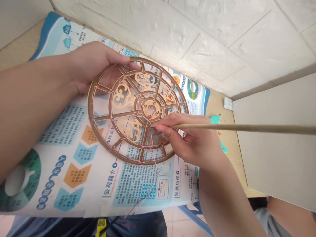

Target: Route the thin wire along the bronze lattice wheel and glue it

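Note:
My left hand (98, 61) grips the far left rim of a round, gold-coloured openwork frame (146, 107), thumb on top and fingers partly hidden beneath. The frame has spokes, scrollwork panels and a central hub, and is held tilted above a printed sheet. My right hand (191, 136) pinches a thin wooden stick (247, 127), its tip touching or just above a spoke near the hub. Thin red and whitish wires (157, 171) run along the grooves of the frame. They trail from that spoke down over the sheet's near edge.
The printed sheet (96, 184) covers much of the wooden table (218, 100). A pale brick-patterned wall (172, 33) rises behind, and a white panel (276, 148) stands at right. Nearby lie a small white object (228, 103) and a teal item (214, 119). Another person's limb (291, 214) shows at lower right.

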A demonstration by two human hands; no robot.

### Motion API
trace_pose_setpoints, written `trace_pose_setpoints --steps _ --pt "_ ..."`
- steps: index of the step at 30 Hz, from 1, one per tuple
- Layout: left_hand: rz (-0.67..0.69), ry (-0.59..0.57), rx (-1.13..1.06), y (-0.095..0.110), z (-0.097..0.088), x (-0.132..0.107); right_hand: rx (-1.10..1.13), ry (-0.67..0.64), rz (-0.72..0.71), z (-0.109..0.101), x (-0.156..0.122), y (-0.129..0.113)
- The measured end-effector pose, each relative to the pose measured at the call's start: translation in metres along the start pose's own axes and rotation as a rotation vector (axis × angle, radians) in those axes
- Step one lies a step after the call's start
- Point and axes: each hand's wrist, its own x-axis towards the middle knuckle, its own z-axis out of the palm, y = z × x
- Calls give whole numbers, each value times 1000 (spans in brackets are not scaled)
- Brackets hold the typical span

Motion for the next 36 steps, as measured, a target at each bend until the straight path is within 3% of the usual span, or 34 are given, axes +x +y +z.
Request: trace_pose_setpoints --steps 3,9,13,16,19,23,28,36 --pt "12 25 140 0 2 -2 -9 -31 14 0 0 -1" --pt "59 -92 116 1 -2 -2 19 12 11 -1 -1 -1" --pt "52 -139 80 0 -4 0 118 156 115 -2 0 6" --pt "53 -83 95 0 -3 0 267 332 179 0 -1 11" --pt "48 -56 109 0 -3 0 339 447 147 1 -2 11" --pt "30 -162 56 0 -3 1 278 359 40 -1 -3 5" --pt "46 -116 83 0 -4 1 216 203 34 -1 -3 0" --pt "45 -113 86 0 -5 0 183 227 52 -3 -4 -2"
